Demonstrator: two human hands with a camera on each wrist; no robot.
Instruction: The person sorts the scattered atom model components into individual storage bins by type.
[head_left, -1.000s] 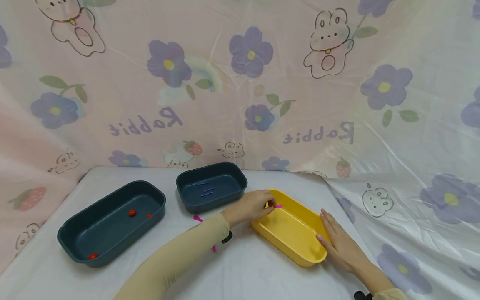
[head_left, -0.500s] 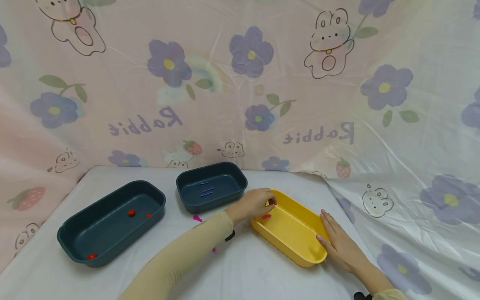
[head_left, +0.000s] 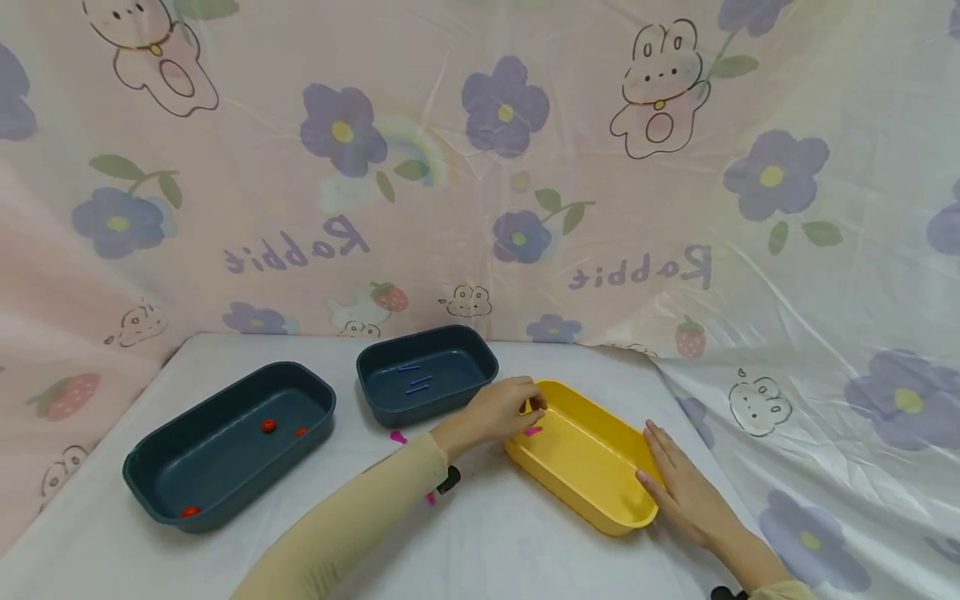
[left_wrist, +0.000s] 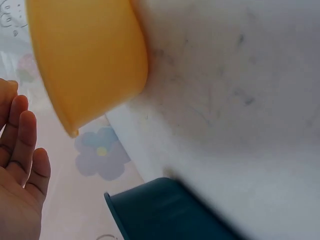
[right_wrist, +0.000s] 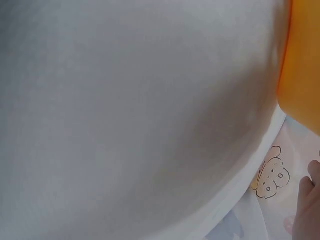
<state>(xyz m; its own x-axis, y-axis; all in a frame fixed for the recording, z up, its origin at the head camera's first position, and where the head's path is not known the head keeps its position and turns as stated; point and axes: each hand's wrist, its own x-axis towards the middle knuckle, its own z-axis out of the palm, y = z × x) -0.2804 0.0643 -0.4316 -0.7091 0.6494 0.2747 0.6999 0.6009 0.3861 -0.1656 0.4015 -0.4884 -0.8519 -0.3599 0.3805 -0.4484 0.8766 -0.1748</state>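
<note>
In the head view my left hand (head_left: 498,410) hovers above the far left end of a yellow tray (head_left: 592,493). Its fingers bend loosely and I see nothing in them; the left wrist view has these fingers (left_wrist: 24,142) beside the yellow tray's outer wall (left_wrist: 92,55). A small bright pink piece (head_left: 533,431), its kind too small to tell, lies in the tray just below that hand. My right hand (head_left: 688,492) rests against the tray's right side, fingers straight. Two more pink pieces lie on the white cloth by my left forearm, one of them (head_left: 398,437) near the small dark tray.
A small dark teal tray (head_left: 390,408) with several thin blue-purple sticks (head_left: 418,384) stands at the back. At the left is a larger dark teal tray (head_left: 225,446) with red pieces (head_left: 268,426) inside. A printed curtain (head_left: 420,192) hangs behind the table.
One second ago my left fingers held the pink piece over the yellow tray. They let it go inside, and the hand has since drawn slightly left. My right hand stays at the tray's side.
</note>
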